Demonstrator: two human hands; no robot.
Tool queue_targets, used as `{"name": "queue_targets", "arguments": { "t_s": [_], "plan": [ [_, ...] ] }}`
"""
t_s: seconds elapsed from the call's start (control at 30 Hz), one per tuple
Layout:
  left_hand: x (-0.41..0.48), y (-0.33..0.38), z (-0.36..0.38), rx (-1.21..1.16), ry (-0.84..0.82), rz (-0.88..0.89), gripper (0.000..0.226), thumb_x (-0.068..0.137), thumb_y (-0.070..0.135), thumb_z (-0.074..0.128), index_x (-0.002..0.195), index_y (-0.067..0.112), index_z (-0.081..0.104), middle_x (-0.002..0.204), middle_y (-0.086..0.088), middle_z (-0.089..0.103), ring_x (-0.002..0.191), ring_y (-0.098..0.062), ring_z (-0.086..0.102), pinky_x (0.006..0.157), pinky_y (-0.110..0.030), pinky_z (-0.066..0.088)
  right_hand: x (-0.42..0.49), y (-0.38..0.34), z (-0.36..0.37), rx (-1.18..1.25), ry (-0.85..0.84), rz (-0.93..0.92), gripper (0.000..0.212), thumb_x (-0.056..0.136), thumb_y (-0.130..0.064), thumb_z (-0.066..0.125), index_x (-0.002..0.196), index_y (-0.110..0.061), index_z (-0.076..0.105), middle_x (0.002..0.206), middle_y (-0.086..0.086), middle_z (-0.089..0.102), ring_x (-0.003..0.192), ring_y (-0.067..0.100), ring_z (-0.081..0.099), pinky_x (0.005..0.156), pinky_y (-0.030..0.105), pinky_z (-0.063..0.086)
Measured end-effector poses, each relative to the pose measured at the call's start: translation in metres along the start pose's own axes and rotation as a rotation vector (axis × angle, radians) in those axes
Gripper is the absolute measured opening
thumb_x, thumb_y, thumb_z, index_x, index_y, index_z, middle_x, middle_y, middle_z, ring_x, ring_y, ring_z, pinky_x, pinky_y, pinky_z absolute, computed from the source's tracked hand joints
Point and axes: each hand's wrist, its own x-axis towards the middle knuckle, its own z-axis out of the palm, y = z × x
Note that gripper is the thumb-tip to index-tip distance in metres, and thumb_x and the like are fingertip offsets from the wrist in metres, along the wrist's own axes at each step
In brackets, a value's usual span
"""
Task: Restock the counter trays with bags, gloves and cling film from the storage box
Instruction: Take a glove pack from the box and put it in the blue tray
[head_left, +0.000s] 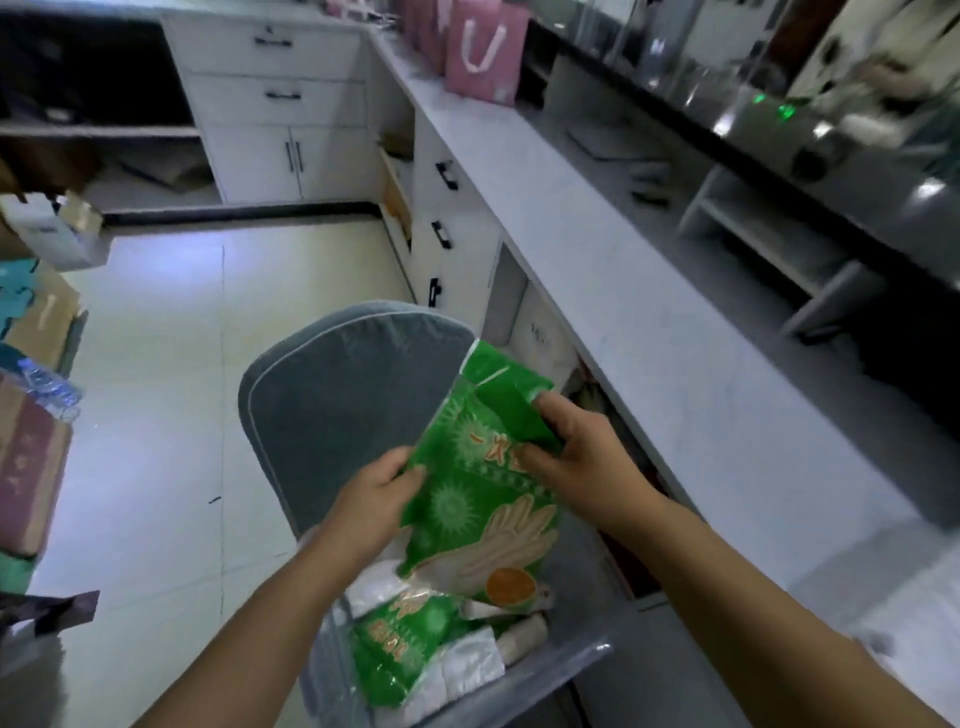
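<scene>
I hold a green pack of disposable gloves (480, 493) upright above the clear storage box (582, 662). My left hand (376, 493) pinches the pack's left edge. My right hand (576, 457) grips its upper right part, near the folded green top flap. Inside the box lie a second green glove pack (405, 644), white bags (467, 665) and a pale roll (522, 636). The box sits on a grey cushioned chair (337, 395).
A long white counter (649, 322) runs along my right, with a tiered grey tray rack (774, 249) and pink gift bags (483, 49) on it. White drawers and cabinets (280, 104) stand beyond. Cardboard boxes (36, 322) and bottled water crowd the floor at left.
</scene>
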Motion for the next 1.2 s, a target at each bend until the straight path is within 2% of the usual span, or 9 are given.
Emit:
{"name": "queue_targets", "arguments": {
  "t_s": [0.1, 0.17, 0.23, 0.33, 0.57, 0.73, 0.9, 1.03, 1.2],
  "plan": [
    [-0.009, 0.027, 0.025, -0.174, -0.089, 0.020, 0.025, 0.097, 0.022, 0.045, 0.088, 0.026, 0.067, 0.095, 0.007, 0.070, 0.094, -0.012, 0.062, 0.084, -0.029, 0.046, -0.016, -0.008, -0.019, -0.078, 0.211, 0.051, 0.026, 0.075, -0.006, 0.063, 0.077, -0.023, 0.044, 0.062, -0.009, 0.050, 0.058, 0.009, 0.046, 0.053, 0.040, 0.043],
    [-0.015, 0.042, 0.042, -0.246, -0.136, 0.055, 0.025, 0.096, 0.032, 0.044, 0.093, 0.023, 0.067, 0.100, 0.003, 0.072, 0.097, -0.011, 0.064, 0.089, -0.030, 0.047, -0.029, -0.008, -0.032, -0.085, 0.308, 0.085, 0.024, 0.076, -0.003, 0.063, 0.080, -0.020, 0.046, 0.067, -0.001, 0.056, 0.061, 0.020, 0.051, 0.055, 0.045, 0.045],
    [-0.022, 0.054, 0.059, -0.292, -0.207, 0.082, 0.023, 0.083, 0.041, 0.054, 0.091, 0.024, 0.067, 0.090, 0.008, 0.075, 0.087, -0.006, 0.068, 0.076, -0.021, 0.052, -0.044, -0.007, -0.046, -0.100, 0.389, 0.117, 0.024, 0.076, -0.001, 0.063, 0.081, -0.019, 0.047, 0.070, 0.007, 0.059, 0.064, 0.028, 0.055, 0.056, 0.046, 0.045],
    [-0.030, 0.065, 0.089, -0.168, -0.328, 0.120, 0.022, 0.072, 0.026, 0.077, 0.084, 0.033, 0.060, 0.073, 0.018, 0.073, 0.069, 0.002, 0.068, 0.053, -0.012, 0.049, -0.067, -0.007, -0.067, -0.084, 0.505, 0.174, 0.029, 0.077, 0.000, 0.063, 0.078, -0.022, 0.045, 0.067, 0.003, 0.057, 0.060, 0.021, 0.052, 0.054, 0.037, 0.043],
    [-0.051, 0.084, 0.157, 0.054, -0.452, 0.204, 0.029, 0.063, 0.022, 0.081, 0.081, 0.036, 0.062, 0.078, 0.008, 0.074, 0.075, -0.007, 0.069, 0.067, -0.031, 0.056, -0.142, 0.000, -0.136, -0.038, 0.616, 0.323, 0.032, 0.081, -0.005, 0.067, 0.068, -0.027, 0.049, 0.062, -0.011, 0.052, 0.052, -0.004, 0.048, 0.048, 0.010, 0.038],
    [-0.081, 0.099, 0.211, 0.084, -0.624, 0.291, 0.027, 0.065, 0.012, 0.081, 0.077, 0.031, 0.066, 0.075, 0.019, 0.073, 0.066, 0.001, 0.068, 0.052, -0.012, 0.049, -0.220, 0.012, -0.200, -0.163, 0.888, 0.430, 0.033, 0.079, -0.015, 0.073, 0.056, -0.028, 0.053, 0.053, -0.012, 0.054, 0.047, -0.006, 0.050, 0.046, 0.006, 0.036],
    [-0.134, 0.115, 0.279, 0.073, -0.643, 0.308, 0.023, 0.058, 0.024, 0.079, 0.078, 0.023, 0.068, 0.076, 0.007, 0.075, 0.068, -0.006, 0.070, 0.057, -0.021, 0.052, -0.316, 0.031, -0.225, -0.029, 1.178, 0.462, 0.017, 0.085, -0.019, 0.066, 0.097, -0.020, 0.053, 0.094, -0.008, 0.058, 0.082, 0.008, 0.056, 0.063, 0.014, 0.048],
    [-0.179, 0.131, 0.339, 0.009, -0.637, 0.281, 0.016, 0.069, 0.015, 0.079, 0.081, 0.021, 0.069, 0.077, 0.002, 0.076, 0.072, -0.015, 0.072, 0.066, -0.033, 0.056, -0.392, 0.051, -0.220, 0.194, 1.126, 0.565, 0.034, 0.086, -0.029, 0.063, 0.112, -0.024, 0.043, 0.111, -0.001, 0.053, 0.094, 0.006, 0.055, 0.065, 0.003, 0.045],
    [-0.236, 0.144, 0.416, -0.045, -0.689, 0.240, 0.029, 0.062, 0.025, 0.080, 0.087, 0.018, 0.068, 0.081, -0.001, 0.076, 0.076, -0.023, 0.072, 0.072, -0.040, 0.058, -0.459, 0.069, -0.226, 0.645, 0.959, 0.573, 0.075, 0.061, -0.054, 0.076, 0.122, -0.024, 0.043, 0.115, 0.001, 0.064, 0.101, 0.018, 0.066, 0.075, 0.023, 0.055]
  ]
}}
